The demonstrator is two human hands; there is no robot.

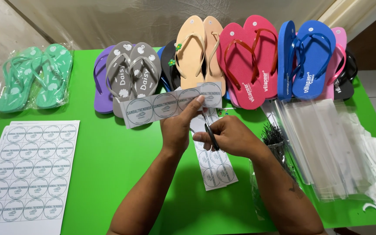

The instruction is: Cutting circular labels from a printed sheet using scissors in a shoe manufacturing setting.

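My left hand (178, 127) pinches a paper strip (170, 104) printed with several round labels and holds it level above the green table (105, 148). My right hand (231, 135) sits just right of it, closed around black-handled scissors (212, 137) whose blades point up toward the strip's right end. Another cut strip of round labels (216, 167) lies on the table under both hands.
A stack of uncut label sheets (29, 169) lies front left. Bagged green flip-flops (33, 78) sit back left. A row of flip-flops in several colours (240, 56) lines the far edge. Clear plastic bags (327, 139) and a cup of dark pins (275, 139) are at right.
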